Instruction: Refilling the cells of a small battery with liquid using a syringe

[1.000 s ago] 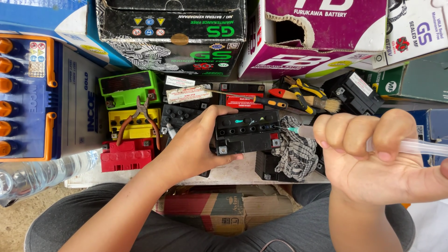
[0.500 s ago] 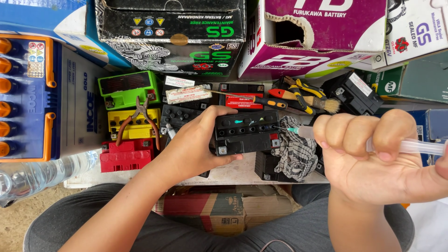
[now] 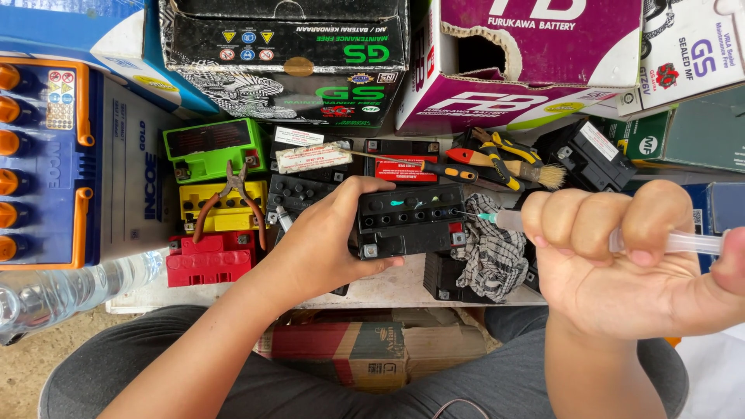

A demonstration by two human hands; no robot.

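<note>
The right hand (image 3: 621, 264) was closed in a fist around a clear plastic syringe (image 3: 667, 242), its long axis running roughly three to nine o'clock, needle tip toward the small black rectangular battery (image 3: 410, 221). The left hand (image 3: 330, 240) gripped that battery's near-left corner, steadying it at the counter (image 3: 388, 291) edge. The battery lay at about nine o'clock from the right hand, the tip just beside its row of filler holes. A checked grey cloth (image 3: 490, 248) sat at the battery's three o'clock; red-handled pliers (image 3: 229, 203) rested on a yellow battery (image 3: 221, 206) farther toward nine.
</note>
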